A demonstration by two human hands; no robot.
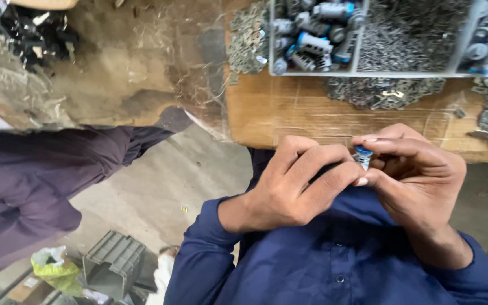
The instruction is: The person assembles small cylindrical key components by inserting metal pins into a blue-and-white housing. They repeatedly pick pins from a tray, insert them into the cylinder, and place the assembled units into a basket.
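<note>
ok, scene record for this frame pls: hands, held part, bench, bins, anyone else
left hand: fingers curled, tips meeting the right hand at the small part
right hand: pinches the small part between thumb and fingertips
small part: grey piece with a blue band, mostly hidden by the fingers
bench: brown card-covered top
divided tray: pale, one compartment of grey-and-blue cylinders, one of small metal clips
loose clips: heaped on the bench beside the tray
other person: dark purple sleeve at left
floor: grey crate

Wooden bench (289, 113) w/ parts tray (312, 72), grey concrete floor (159, 192), grey crate (111, 262) below.
</note>
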